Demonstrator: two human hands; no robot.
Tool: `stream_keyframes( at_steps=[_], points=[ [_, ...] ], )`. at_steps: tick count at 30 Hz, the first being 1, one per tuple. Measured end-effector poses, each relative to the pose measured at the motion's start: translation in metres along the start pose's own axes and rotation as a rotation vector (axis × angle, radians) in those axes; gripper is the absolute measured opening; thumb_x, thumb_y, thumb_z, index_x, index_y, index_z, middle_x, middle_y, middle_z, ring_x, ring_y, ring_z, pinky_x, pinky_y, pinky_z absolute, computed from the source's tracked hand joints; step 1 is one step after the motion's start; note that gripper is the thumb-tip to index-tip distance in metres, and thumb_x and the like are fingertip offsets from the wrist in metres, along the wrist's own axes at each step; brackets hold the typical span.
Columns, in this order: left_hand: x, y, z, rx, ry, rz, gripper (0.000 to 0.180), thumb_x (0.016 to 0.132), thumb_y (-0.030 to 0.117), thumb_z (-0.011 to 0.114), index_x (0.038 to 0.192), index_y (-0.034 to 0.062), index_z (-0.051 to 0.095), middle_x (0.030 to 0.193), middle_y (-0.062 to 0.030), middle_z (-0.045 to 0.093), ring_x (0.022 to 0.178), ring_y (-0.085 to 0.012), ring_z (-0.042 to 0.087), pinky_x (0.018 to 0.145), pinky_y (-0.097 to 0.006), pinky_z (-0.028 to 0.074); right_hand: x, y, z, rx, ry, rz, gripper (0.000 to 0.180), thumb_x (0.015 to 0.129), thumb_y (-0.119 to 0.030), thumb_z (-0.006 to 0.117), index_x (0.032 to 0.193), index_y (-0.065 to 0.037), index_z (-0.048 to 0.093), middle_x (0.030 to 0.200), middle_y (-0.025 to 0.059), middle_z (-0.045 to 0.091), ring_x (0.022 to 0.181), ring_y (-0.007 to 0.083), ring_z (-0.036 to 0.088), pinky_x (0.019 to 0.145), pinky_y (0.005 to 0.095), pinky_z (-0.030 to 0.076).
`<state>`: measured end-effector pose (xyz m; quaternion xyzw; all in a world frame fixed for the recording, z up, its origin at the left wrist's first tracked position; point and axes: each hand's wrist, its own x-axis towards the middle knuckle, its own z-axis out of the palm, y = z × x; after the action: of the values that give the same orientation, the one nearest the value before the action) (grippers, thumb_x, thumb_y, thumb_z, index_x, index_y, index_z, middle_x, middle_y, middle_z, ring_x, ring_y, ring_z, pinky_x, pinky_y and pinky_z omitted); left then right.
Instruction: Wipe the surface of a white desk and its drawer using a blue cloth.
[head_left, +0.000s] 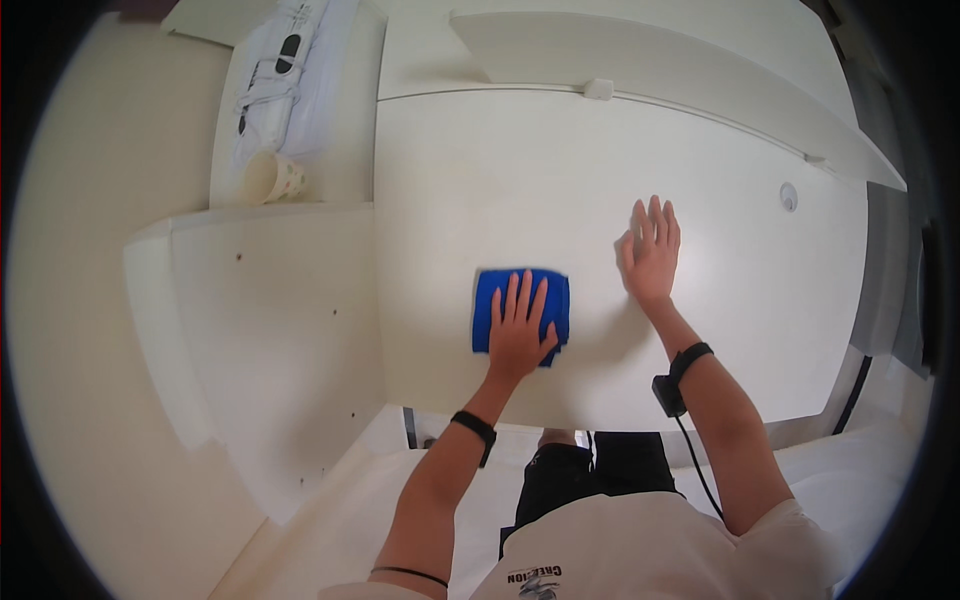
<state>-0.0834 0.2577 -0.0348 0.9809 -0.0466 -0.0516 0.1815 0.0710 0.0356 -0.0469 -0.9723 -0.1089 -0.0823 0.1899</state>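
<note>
Pressing hand: the left hand (pixel 520 325) lies flat on the blue cloth (pixel 521 310), fingers spread and pointing away from the body.
Grip on cloth: no pinch at all, the palm and fingers just push down on top of it (nothing is wrapped or held).
Where the cloth is: on the white table (pixel 700 160), near the front edge and a bit left of the middle.
Cloth shape: a folded, nearly square pad, so no clear long side.
Other hand: the right hand (pixel 652 250) rests flat on the bare table, open, holding nothing.
Which way: the cloth is to the left of the right hand and a little nearer the body; the two are apart, not touching.
Nearer hand: the left one, since it is already on the cloth.
Count: one cloth, two hands, one paper cup (pixel 272 178) on the side shelf, well apart.
</note>
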Motion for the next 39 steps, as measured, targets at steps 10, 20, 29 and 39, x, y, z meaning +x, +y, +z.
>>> stream_keyframes(
  at_steps=[10, 20, 29, 39],
  points=[
    [-0.096, -0.057, -0.013, 0.027, 0.039, -0.093, 0.079, 0.084, 0.031, 0.064, 0.155, 0.0049, 0.042, 0.162, -0.0234, 0.033, 0.151, -0.0424, 0.028, 0.121, -0.061, 0.019, 0.001, 0.009, 0.01, 0.003, 0.079, -0.013, 0.05, 0.098, -0.019, 0.055, 0.147, -0.012, 0.053, 0.157, 0.0142, 0.044, 0.149, 0.0381, 0.032, 0.121, 0.0517, 0.03],
    [-0.001, -0.132, -0.051, 0.22, 0.059, -0.108, 0.078, 0.089, 0.031, 0.059, 0.158, 0.0036, 0.033, 0.165, -0.0227, 0.026, 0.153, -0.0414, 0.023, 0.123, -0.06, 0.017, 0.0, 0.009, 0.007, -0.013, 0.024, -0.001, 0.051, 0.097, -0.018, 0.054, 0.147, -0.011, 0.052, 0.158, 0.0143, 0.042, 0.149, 0.0387, 0.032, 0.12, 0.0522, 0.03],
    [0.134, -0.193, -0.076, 0.31, 0.158, -0.098, 0.076, 0.094, 0.032, 0.057, 0.161, 0.0087, 0.029, 0.167, -0.0183, 0.025, 0.154, -0.037, 0.022, 0.124, -0.057, 0.018, 0.003, -0.001, 0.003, -0.034, -0.027, 0.031, 0.054, 0.096, -0.016, 0.052, 0.15, -0.01, 0.05, 0.159, 0.0154, 0.04, 0.149, 0.042, 0.031, 0.12, 0.0549, 0.03],
    [0.247, -0.18, -0.072, 0.336, 0.152, -0.057, 0.076, 0.095, 0.035, 0.055, 0.162, 0.0105, 0.028, 0.167, -0.0167, 0.024, 0.154, -0.0366, 0.021, 0.124, -0.056, 0.015, 0.004, -0.005, 0.001, -0.025, -0.057, 0.03, 0.052, 0.097, -0.016, 0.052, 0.148, -0.008, 0.051, 0.159, 0.0176, 0.039, 0.149, 0.0433, 0.031, 0.12, 0.056, 0.029]
  ],
)
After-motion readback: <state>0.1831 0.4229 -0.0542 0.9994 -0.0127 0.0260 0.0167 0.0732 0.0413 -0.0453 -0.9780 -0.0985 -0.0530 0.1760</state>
